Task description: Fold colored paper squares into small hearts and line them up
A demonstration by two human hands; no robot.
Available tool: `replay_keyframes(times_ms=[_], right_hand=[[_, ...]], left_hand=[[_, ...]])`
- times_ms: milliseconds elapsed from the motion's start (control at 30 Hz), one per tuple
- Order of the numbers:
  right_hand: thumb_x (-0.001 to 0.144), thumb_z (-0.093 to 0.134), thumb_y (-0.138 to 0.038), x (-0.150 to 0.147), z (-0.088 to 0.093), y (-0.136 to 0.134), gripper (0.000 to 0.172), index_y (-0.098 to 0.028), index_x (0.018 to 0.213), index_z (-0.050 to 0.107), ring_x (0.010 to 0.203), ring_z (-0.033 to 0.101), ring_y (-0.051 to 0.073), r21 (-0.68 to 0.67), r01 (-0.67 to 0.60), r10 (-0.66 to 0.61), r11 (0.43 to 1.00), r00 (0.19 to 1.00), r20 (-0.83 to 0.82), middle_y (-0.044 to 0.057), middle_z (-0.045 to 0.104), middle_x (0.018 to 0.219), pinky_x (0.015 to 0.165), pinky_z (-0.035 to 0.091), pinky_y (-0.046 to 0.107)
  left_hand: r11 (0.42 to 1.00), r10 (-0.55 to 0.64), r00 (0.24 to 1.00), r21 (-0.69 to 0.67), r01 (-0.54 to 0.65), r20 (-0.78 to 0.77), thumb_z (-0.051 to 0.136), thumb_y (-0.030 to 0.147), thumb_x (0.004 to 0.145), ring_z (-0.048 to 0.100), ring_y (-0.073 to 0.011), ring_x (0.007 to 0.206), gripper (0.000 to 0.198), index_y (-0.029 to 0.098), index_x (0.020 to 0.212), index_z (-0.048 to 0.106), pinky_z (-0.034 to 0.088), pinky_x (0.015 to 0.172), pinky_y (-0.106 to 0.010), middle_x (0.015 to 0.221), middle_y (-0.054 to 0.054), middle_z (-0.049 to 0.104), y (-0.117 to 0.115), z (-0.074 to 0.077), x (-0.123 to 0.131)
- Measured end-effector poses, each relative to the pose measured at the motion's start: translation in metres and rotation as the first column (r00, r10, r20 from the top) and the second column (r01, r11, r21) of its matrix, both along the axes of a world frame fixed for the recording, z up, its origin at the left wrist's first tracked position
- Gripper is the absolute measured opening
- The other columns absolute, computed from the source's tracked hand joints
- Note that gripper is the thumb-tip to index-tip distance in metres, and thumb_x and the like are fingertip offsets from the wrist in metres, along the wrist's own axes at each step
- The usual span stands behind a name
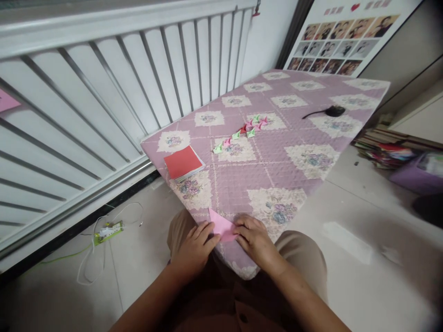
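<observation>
Two hands share one pink paper (pixel 223 227) at the near corner of the bench (pixel 238 177): your left hand (pixel 196 242) has its fingers closed on one edge, and your right hand (pixel 255 239) pinches the opposite side, probably to steady it. The red pad (pixel 183 162) and folded pieces (pixel 236 135) lie farther off, seemingly out of your way.

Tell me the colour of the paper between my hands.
The paper is pink, seen best in the head view.

Home, by look: floral tablecloth (pixel 238 175), radiator (pixel 127 83), heart-topped photo board (pixel 334 39).
</observation>
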State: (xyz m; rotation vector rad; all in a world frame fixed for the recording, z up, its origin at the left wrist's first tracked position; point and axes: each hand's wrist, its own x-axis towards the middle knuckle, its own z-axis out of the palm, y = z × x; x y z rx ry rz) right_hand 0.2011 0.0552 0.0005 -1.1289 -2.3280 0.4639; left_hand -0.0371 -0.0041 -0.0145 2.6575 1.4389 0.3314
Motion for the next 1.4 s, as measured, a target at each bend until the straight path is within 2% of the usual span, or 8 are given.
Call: replay_keyframes(times_ms=[100, 333, 567, 800, 1000, 1400], right_hand=[[0.087, 0.057, -0.028, -0.002, 0.002, 0.002, 0.011, -0.022, 0.083, 0.066, 0.099, 0.054, 0.022, -0.015, 0.042, -0.041, 0.999, 0.999, 0.021, 0.006, 0.062, 0.098, 0.086, 0.040, 0.037], [0.087, 0.058, -0.036, -0.010, 0.002, -0.001, 0.020, -0.021, 0.074, 0.061, 0.105, 0.050, 0.025, -0.016, 0.227, -0.225, 0.974, 0.971, 0.079, 0.006, 0.059, 0.099, 0.087, 0.035, 0.040], [0.083, 0.062, -0.035, -0.018, 0.003, 0.000, 0.023, -0.021, 0.065, 0.059, 0.100, 0.050, 0.025, -0.007, 0.326, -0.324, 0.945, 0.940, 0.108, 0.005, 0.059, 0.095, 0.085, 0.032, 0.040], [0.080, 0.067, -0.034, -0.025, 0.009, 0.002, 0.023, -0.021, 0.062, 0.060, 0.094, 0.049, 0.023, -0.029, 0.379, -0.371, 0.925, 0.917, 0.144, 0.003, 0.058, 0.087, 0.082, 0.031, 0.039], [0.079, 0.068, -0.035, -0.027, 0.013, 0.001, 0.025, -0.020, 0.060, 0.059, 0.093, 0.048, 0.022, -0.039, 0.407, -0.397, 0.912, 0.904, 0.157, 0.002, 0.058, 0.085, 0.082, 0.030, 0.037], [0.078, 0.069, -0.037, -0.028, 0.012, 0.002, 0.028, -0.020, 0.059, 0.058, 0.094, 0.049, 0.021, -0.050, 0.439, -0.426, 0.897, 0.890, 0.163, 0.002, 0.058, 0.084, 0.082, 0.028, 0.036]], left_hand=[[1.000, -0.001, 0.999, -0.015, 0.002, 0.039, 0.045, 0.006, 0.078, 0.033, -0.0269, 0.134, 0.052, 0.022, 0.128, 0.051, 0.040, 0.102, -0.047, 0.143, -0.009, 0.042, 0.001, 0.000, -0.002], [0.999, -0.030, 0.995, -0.023, 0.033, 0.093, 0.042, 0.006, 0.080, 0.031, -0.0266, 0.136, 0.044, 0.019, 0.121, 0.054, 0.041, 0.104, -0.046, 0.143, -0.009, 0.043, 0.002, -0.002, -0.006], [0.998, -0.050, 0.995, 0.035, 0.047, 0.089, 0.042, 0.006, 0.082, 0.028, -0.0284, 0.138, 0.048, 0.016, 0.128, 0.049, 0.043, 0.102, -0.047, 0.144, -0.013, 0.041, 0.001, -0.007, -0.006], [0.989, -0.067, 0.998, 0.132, 0.067, -0.005, 0.046, 0.010, 0.088, 0.028, -0.0315, 0.137, 0.051, 0.025, 0.137, 0.042, 0.044, 0.098, -0.047, 0.146, -0.015, 0.037, -0.001, -0.015, -0.006], [0.982, -0.065, 0.997, 0.176, 0.073, -0.052, 0.044, 0.015, 0.091, 0.026, -0.0310, 0.138, 0.045, 0.021, 0.136, 0.044, 0.041, 0.100, -0.045, 0.147, -0.014, 0.036, -0.002, -0.022, -0.006], [0.979, -0.036, 0.997, 0.198, 0.048, -0.063, 0.043, 0.016, 0.091, 0.027, -0.0293, 0.138, 0.042, 0.023, 0.133, 0.048, 0.038, 0.101, -0.046, 0.149, -0.013, 0.034, -0.004, -0.028, -0.005]])
